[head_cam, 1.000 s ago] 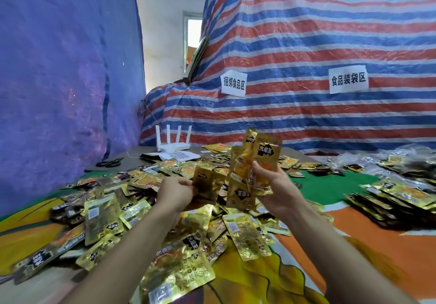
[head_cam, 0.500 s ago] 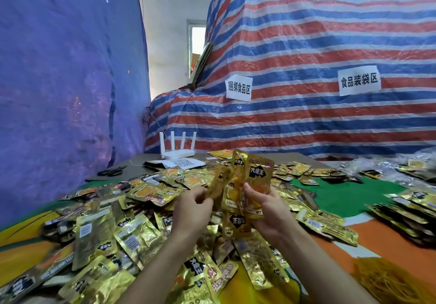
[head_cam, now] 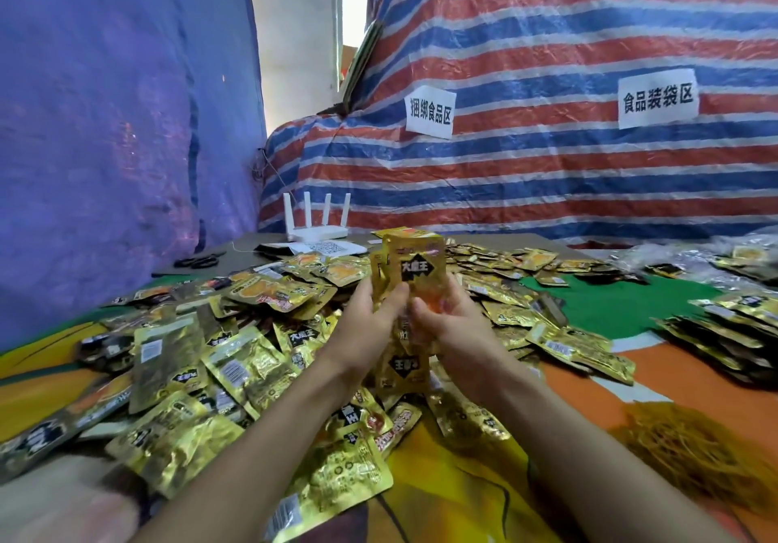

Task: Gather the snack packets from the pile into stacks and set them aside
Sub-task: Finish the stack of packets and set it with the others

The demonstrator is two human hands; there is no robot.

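A loose pile of gold snack packets [head_cam: 235,357] covers the table in front of me and to the left. Above it I hold an upright stack of gold packets [head_cam: 414,273] between both hands. My left hand [head_cam: 370,319] grips the stack's left side, thumb on its front. From the right, my right hand [head_cam: 454,323] grips the same stack, thumb also on the front. More packets hang below my hands. Gathered stacks of packets [head_cam: 732,332] lie at the right side of the table.
A heap of yellow rubber bands [head_cam: 694,450] lies near my right forearm. A white router [head_cam: 318,229] and black scissors [head_cam: 197,262] sit at the table's far left. A blue tarp hangs on the left, a striped tarp with two paper signs behind.
My left hand brought a packet from the pile to the stack and now grips it together with the right hand. The stack has been squared upright. My view shifted slightly.
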